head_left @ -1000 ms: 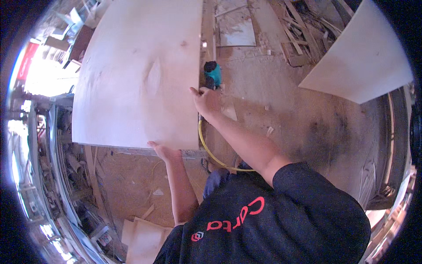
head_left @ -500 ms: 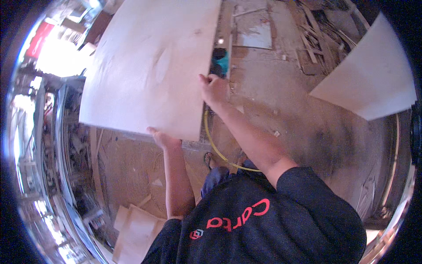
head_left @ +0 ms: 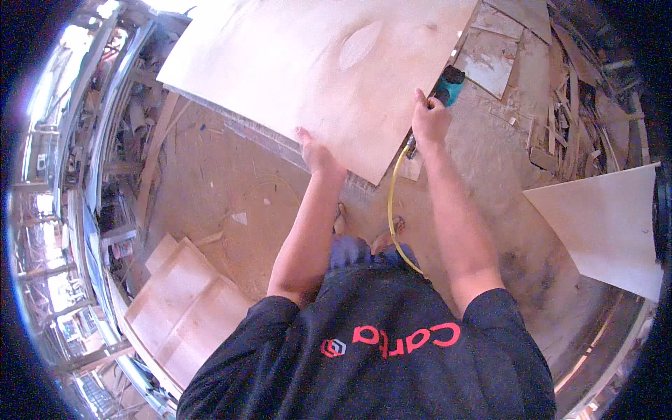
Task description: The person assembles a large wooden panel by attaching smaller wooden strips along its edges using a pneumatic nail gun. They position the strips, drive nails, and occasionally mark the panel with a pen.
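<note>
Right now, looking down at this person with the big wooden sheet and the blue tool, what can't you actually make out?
- Head view: the teal power tool is mostly hidden by the right hand and the plywood sheet; its working end cannot be seen.
- The sheet's far end is cut off by the picture's top edge.
- What holds the sheet up is hidden beneath it.
- Left hand: its fingertips are not visible at the sheet's edge.
- The yellow hose disappears behind the person's body.

Both your arms reach forward, hands apart at the same height.

Your left hand (head_left: 316, 152) lies flat, palm down, fingers stretched ahead, the forearm nearly straight from the elbow. Your right hand (head_left: 428, 119) is curled into a closed grip, knuckles up, wrist slightly bent, with the right arm extended further out and angled a little inward from the shoulder.
</note>
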`<state>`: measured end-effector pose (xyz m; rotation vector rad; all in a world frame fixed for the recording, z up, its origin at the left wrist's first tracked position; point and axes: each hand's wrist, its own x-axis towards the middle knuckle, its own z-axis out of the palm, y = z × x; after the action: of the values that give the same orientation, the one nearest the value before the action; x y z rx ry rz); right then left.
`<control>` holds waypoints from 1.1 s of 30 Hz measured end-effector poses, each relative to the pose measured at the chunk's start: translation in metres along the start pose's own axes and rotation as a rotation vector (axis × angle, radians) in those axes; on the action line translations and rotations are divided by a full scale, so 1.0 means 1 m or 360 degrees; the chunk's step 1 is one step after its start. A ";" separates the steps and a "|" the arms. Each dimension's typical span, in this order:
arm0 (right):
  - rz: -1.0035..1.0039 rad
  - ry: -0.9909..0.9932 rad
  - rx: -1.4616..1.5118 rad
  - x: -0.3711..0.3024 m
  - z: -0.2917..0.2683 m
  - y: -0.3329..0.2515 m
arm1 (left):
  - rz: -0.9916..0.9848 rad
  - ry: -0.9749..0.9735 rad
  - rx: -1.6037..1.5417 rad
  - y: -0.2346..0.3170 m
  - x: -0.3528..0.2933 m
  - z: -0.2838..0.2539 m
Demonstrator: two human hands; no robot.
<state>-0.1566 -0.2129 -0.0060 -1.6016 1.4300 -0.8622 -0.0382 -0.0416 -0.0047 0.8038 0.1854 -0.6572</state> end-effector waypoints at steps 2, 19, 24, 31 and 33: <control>-0.0078 -0.0020 -0.0004 0.001 0.001 0.000 | 0.0024 0.0026 0.0034 -0.005 0.007 -0.014; 0.0186 -0.0282 0.0114 0.008 0.009 0.024 | -0.0067 0.0026 -0.0392 -0.004 -0.012 -0.037; 0.0206 -0.0357 0.0218 0.008 0.007 0.023 | -0.0269 -0.0142 -0.0602 0.001 -0.015 -0.051; 0.0300 -0.0405 0.0317 0.009 0.008 0.022 | -0.0220 -0.0094 -0.0572 -0.007 -0.007 -0.063; 0.0307 -0.0423 0.0361 0.007 0.007 0.018 | -0.0218 -0.0117 -0.0598 -0.007 -0.006 -0.063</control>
<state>-0.1573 -0.2199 -0.0257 -1.3281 1.2282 -0.6469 -0.0416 0.0033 -0.0503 0.4076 0.2892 -0.7519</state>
